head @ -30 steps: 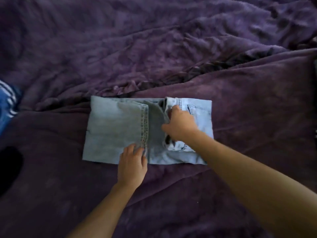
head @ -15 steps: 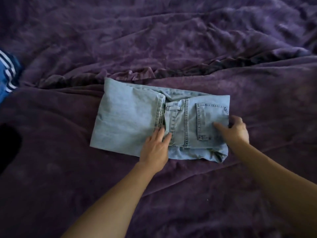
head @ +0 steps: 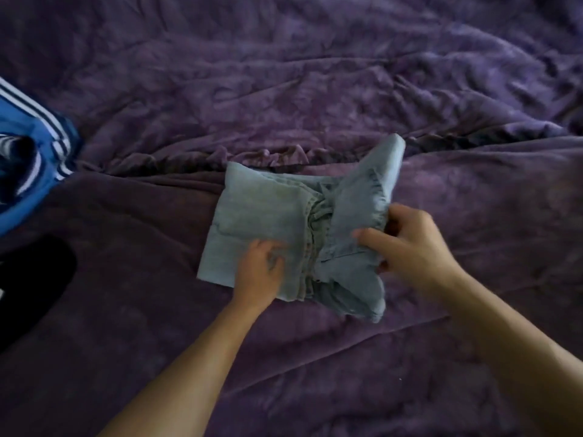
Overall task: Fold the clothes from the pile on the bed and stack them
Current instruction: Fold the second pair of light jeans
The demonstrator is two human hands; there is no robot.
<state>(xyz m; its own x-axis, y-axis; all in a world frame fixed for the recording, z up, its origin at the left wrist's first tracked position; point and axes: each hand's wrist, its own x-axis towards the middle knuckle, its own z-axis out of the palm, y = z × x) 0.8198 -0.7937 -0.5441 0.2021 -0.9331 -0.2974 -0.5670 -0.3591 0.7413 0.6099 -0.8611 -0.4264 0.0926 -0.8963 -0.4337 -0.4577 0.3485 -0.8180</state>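
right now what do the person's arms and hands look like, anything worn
The left forearm and right forearm are bare, no sleeves in view. The left hand and right hand show no gloves, watch, bracelet or rings.

Light-blue jeans [head: 262, 222], partly folded, lie mid-bed [head: 315, 74]: the left half is flat, the right half raised and bunched with its far corner sticking up. A blue, white-striped garment [head: 28, 171] lies at the left edge.

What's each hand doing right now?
Left hand: open, pressing on the folded light-blue denim jeans.
Right hand: closed, gripping the jeans' raised right end.
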